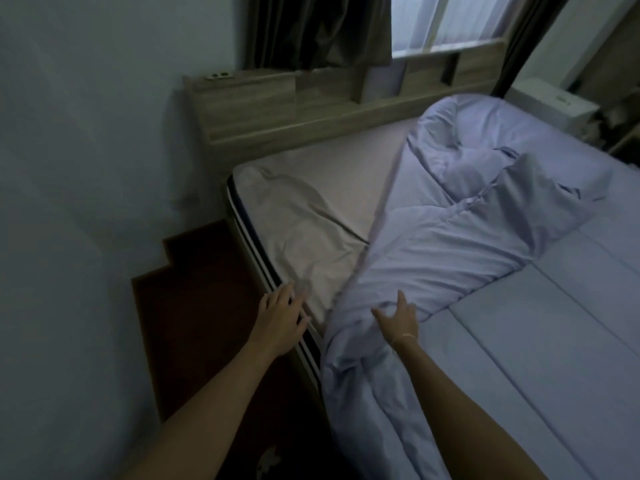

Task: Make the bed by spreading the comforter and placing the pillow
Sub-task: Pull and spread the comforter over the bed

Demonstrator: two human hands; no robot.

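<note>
The comforter (450, 237) is lying bunched in a long rumpled ridge on the bed (311, 188), its long axis running from the near edge by the hands up toward the headboard (277, 109) at the far right. Its near end is spilling over the mattress side toward the floor (194, 306). The right hand (398, 317) is resting on that near end with fingers spread and loose — not pinching any cloth as far as can be told, so the bulk of the comforter is stretching away beyond the fingertips. The left hand (280, 313) is lying flat with straight fingers on the mattress edge, just left of the comforter, on the bare grey sheet (311, 216) — holding nothing. No pillow can be made out clearly.
</note>
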